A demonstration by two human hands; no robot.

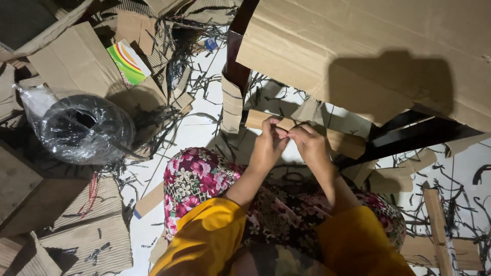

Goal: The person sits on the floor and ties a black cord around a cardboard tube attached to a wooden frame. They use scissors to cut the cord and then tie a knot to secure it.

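**Head view: two hands pinch a thin dark strand over the lap**

Head camera looks down at the left hand (pixel 267 144) and the right hand (pixel 309 141), brought together just above the knees. Both have their fingertips closed in a pinch, and a thin dark strand (pixel 298 124) arches between them; how much of it each grip holds is too small to tell. By its look it is light, narrow and springy, likely smooth plastic strapping, so it probably handles best pinched close to the working point, where it cannot flick away.

Just beyond the hands lies a flat cardboard strip (pixel 337 139), stiff and matte. A large corrugated cardboard sheet (pixel 368 46) leans overhead on a dark frame (pixel 409 137). Left of the knees sits a coil of black strapping (pixel 84 128) in glossy clear wrap. The white floor (pixel 197 133) is littered with dark offcuts and board scraps. Flowered fabric (pixel 197 179) covers the lap, soft and folded.
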